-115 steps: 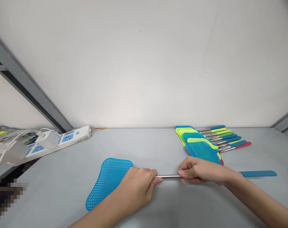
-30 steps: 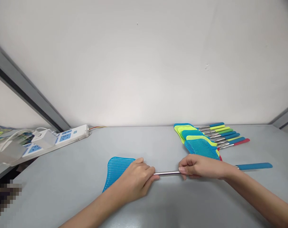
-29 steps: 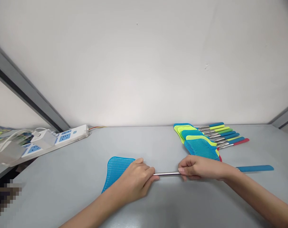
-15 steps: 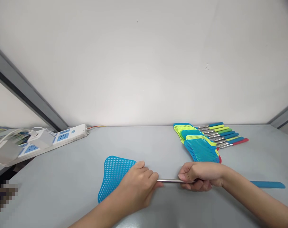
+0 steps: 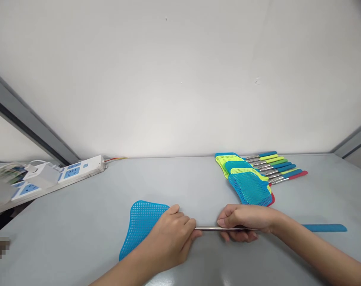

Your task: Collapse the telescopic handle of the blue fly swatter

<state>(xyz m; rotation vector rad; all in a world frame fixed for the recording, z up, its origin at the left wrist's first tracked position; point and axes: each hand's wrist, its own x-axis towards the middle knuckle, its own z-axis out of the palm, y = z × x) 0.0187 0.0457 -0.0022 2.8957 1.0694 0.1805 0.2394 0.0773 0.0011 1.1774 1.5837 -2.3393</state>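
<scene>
Two hands grip a blue fly swatter by its metal rod

At the lower centre of the frame, the left hand [image 5: 173, 236] is closed around the metal rod [image 5: 208, 228] beside the perforated blue head [image 5: 143, 222] of a fly swatter. The right hand [image 5: 242, 222] pinches the same rod between thumb and fingers, a short bare stretch of metal showing between the two hands. The blue handle [image 5: 325, 227] sticks out past the right forearm — toward the lower right of the frame.

Right of centre, near the wall [image 5: 180, 79], a pile of swatters [image 5: 250, 186] lies on the grey desk [image 5: 109, 214], their heads overlapping — blue, yellow-green and red — and their handles fanned toward the right. At the left of the frame sits a white power strip [image 5: 89, 165] with white plugs [image 5: 42, 174] in it.
</scene>
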